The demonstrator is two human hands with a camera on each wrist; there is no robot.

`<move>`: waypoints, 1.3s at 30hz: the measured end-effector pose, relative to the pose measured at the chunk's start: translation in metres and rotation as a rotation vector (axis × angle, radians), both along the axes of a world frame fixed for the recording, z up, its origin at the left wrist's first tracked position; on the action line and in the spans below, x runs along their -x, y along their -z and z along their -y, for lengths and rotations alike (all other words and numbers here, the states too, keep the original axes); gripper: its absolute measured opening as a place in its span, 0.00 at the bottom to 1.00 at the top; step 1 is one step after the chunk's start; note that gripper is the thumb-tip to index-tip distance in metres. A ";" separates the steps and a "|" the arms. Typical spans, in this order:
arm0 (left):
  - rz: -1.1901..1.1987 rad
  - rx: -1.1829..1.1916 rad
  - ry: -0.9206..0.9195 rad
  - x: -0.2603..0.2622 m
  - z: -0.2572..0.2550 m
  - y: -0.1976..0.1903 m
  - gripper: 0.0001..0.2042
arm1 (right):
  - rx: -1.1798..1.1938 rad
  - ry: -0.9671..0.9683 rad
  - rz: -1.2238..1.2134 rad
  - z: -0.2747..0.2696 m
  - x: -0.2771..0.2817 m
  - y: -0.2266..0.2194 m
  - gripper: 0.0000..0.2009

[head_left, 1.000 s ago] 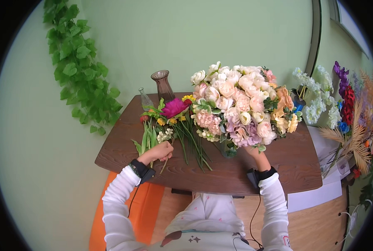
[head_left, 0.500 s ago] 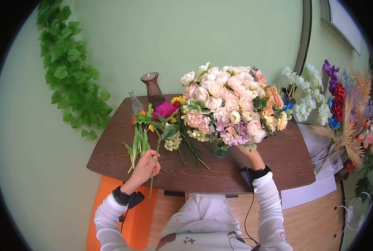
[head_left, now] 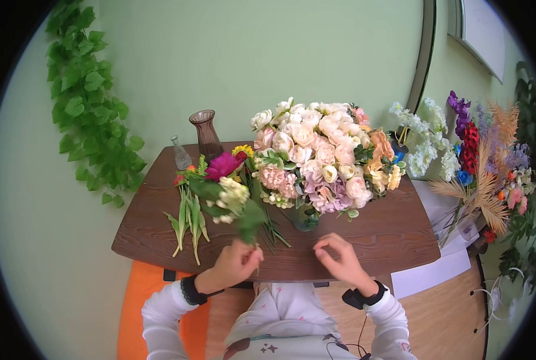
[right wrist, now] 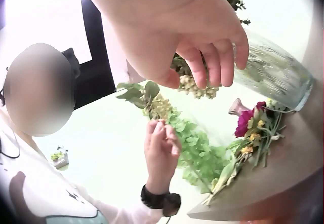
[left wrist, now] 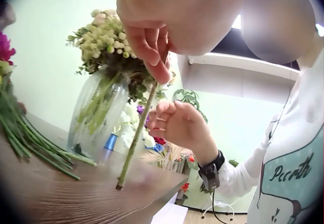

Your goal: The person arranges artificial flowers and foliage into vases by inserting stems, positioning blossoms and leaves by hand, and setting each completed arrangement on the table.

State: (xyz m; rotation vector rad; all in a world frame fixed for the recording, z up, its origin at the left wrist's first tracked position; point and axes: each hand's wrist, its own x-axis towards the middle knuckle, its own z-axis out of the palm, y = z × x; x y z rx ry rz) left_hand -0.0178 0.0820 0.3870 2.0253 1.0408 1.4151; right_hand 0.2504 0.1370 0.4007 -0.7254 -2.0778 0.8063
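Note:
My left hand pinches the stem of a white berry sprig with green leaves, near the table's front edge. In the left wrist view the bare stem slants down out of the fingers to a cut end. My right hand is apart from everything, its fingers loosely bent and holding nothing, over the front of the table. Just behind it stands a clear glass vase with a large bouquet of white, pink, peach and lilac flowers; the blooms hide the vase's upper part from the head view.
Left on the dark wooden table lie a magenta flower, yellow blooms and loose green stems. A brown glass vase and a small clear bottle stand at the back left. More flowers stand at the right.
My left hand has lifted the berry sprig from the pile and brought it right, toward the middle front. The right hand has come away from the vase, toward the front edge.

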 end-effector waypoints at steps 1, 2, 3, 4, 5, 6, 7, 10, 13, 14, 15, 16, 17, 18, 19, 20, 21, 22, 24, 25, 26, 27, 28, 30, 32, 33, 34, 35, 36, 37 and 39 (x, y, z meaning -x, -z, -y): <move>-0.251 -0.115 -0.096 -0.004 -0.004 0.007 0.08 | 0.012 -0.034 -0.011 0.008 0.004 -0.009 0.12; -0.246 -0.115 -0.093 -0.013 -0.003 0.002 0.08 | 0.024 -0.069 -0.021 0.017 0.008 -0.019 0.15; -0.347 -0.170 -0.054 -0.026 -0.001 -0.007 0.08 | -0.014 -0.066 -0.051 0.028 0.011 -0.029 0.18; -0.447 -0.226 -0.015 -0.037 -0.001 -0.012 0.09 | -0.016 -0.066 -0.046 0.032 0.010 -0.029 0.18; -0.442 -0.229 -0.017 -0.047 -0.005 -0.014 0.09 | -0.045 -0.069 -0.037 0.036 0.010 -0.027 0.18; -0.481 -0.341 0.029 -0.058 -0.009 -0.016 0.09 | -0.073 -0.072 -0.028 0.039 0.009 -0.028 0.19; -0.519 -0.454 0.076 -0.066 -0.011 -0.017 0.09 | -0.164 -0.049 -0.026 0.041 0.008 -0.033 0.16; -0.639 -0.681 0.117 -0.079 -0.021 -0.010 0.12 | 0.196 0.001 -0.186 0.042 -0.009 -0.004 0.15; -0.623 -0.346 0.215 -0.086 -0.012 -0.035 0.14 | 0.029 0.134 -0.314 0.042 -0.029 -0.003 0.12; -0.622 -0.271 0.215 -0.089 -0.007 -0.053 0.14 | 0.033 0.212 -0.402 0.043 -0.037 -0.009 0.13; -0.616 -0.355 0.206 -0.087 -0.008 -0.060 0.12 | 0.038 0.292 -0.490 0.045 -0.047 -0.016 0.13; -0.615 -0.355 0.210 -0.083 -0.009 -0.068 0.12 | 0.042 0.371 -0.579 0.045 -0.058 -0.021 0.14; -0.609 -0.425 0.217 -0.078 -0.011 -0.078 0.11 | 0.088 0.441 -0.628 0.042 -0.076 -0.026 0.13; -0.603 -0.495 0.222 -0.073 -0.013 -0.088 0.09 | 0.135 0.510 -0.677 0.036 -0.096 -0.030 0.13; -0.579 -0.539 0.195 -0.068 -0.014 -0.101 0.07 | 0.084 0.570 -0.692 0.026 -0.111 -0.035 0.12; -0.590 -0.563 0.169 -0.062 -0.015 -0.117 0.07 | 0.033 0.629 -0.707 0.014 -0.124 -0.041 0.12; -0.603 -0.628 0.132 -0.057 -0.017 -0.133 0.07 | 0.035 0.631 -0.706 0.003 -0.139 -0.043 0.12; -0.575 -0.633 0.100 -0.052 -0.021 -0.145 0.07 | -0.080 0.751 -0.467 -0.010 -0.153 -0.043 0.11; -0.563 -0.641 0.030 -0.044 -0.029 -0.169 0.07 | -0.260 0.902 -0.184 -0.031 -0.159 -0.039 0.09; -0.569 -0.700 -0.004 -0.041 -0.038 -0.176 0.07 | -0.245 0.931 -0.057 -0.037 -0.161 -0.036 0.08; -0.573 -0.760 -0.039 -0.039 -0.048 -0.183 0.08 | -0.230 0.957 0.070 -0.043 -0.165 -0.031 0.08; -0.574 -0.759 -0.040 -0.037 -0.058 -0.188 0.08 | -0.285 0.938 0.083 -0.054 -0.167 -0.020 0.06; -0.602 -0.773 -0.074 -0.037 -0.069 -0.192 0.08 | -0.285 0.936 0.082 -0.061 -0.172 -0.010 0.06; -0.632 -0.788 -0.114 -0.038 -0.086 -0.197 0.08 | -0.344 0.957 0.450 -0.069 -0.179 0.009 0.05; -0.645 -0.764 -0.085 -0.041 -0.097 -0.201 0.07 | -0.384 0.986 0.472 -0.077 -0.176 0.018 0.04; -0.646 -0.764 -0.085 -0.043 -0.099 -0.203 0.07 | -0.442 0.982 0.506 -0.080 -0.176 0.021 0.03; -0.677 -0.727 -0.084 -0.045 -0.102 -0.204 0.06 | -0.500 0.979 0.540 -0.083 -0.177 0.025 0.03; -0.709 -0.691 -0.080 -0.047 -0.103 -0.206 0.06 | -0.496 0.985 0.538 -0.085 -0.178 0.030 0.03; -0.710 -0.692 -0.075 -0.049 -0.105 -0.206 0.06 | -0.471 0.942 0.587 -0.086 -0.179 0.035 0.04; -0.770 -0.634 -0.099 -0.050 -0.106 -0.206 0.06 | -0.447 0.898 0.634 -0.089 -0.180 0.039 0.05; -0.833 -0.577 -0.124 -0.052 -0.110 -0.206 0.07 | -0.414 0.849 0.649 -0.092 -0.183 0.052 0.08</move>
